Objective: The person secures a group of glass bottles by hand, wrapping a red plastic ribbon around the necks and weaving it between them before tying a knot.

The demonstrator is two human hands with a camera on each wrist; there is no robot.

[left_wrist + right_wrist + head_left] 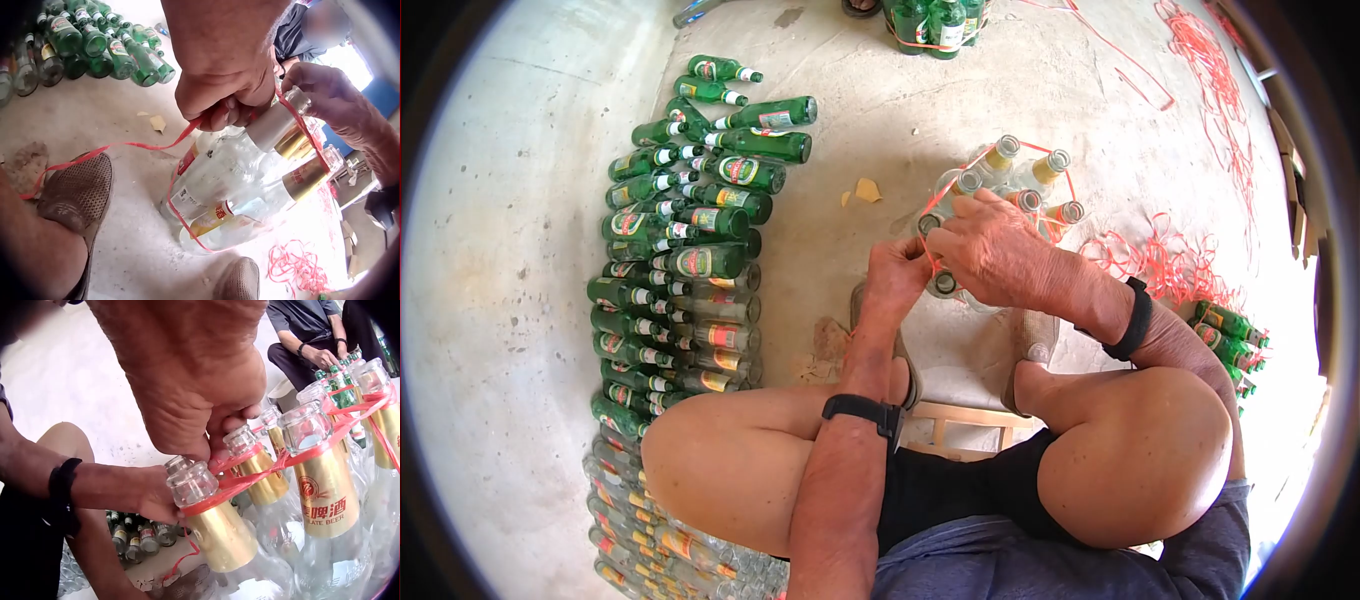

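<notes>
Clear glass bottles with gold neck foil [328, 494] stand bunched between the feet. Red plastic twine [337, 434] runs around their necks, and another loop passes low around the bottles in the left wrist view. My left hand [897, 283] pinches the twine at the near left side of the bunch; a loose tail [134, 145] trails from it towards the shoe. My right hand [1000, 250] is over the near necks, its fingers curled close to the left fingertips at the twine. Its exact fingertip contact is partly hidden.
Green bottles [700, 262] lie stacked at the left, with clear bottles [685, 540] nearer. Tangled red twine [1165, 262] lies at the right beside more green bottles [1228, 335]. A tied bundle [940, 25] stands at the far side. Another person [312, 337] handles bottles.
</notes>
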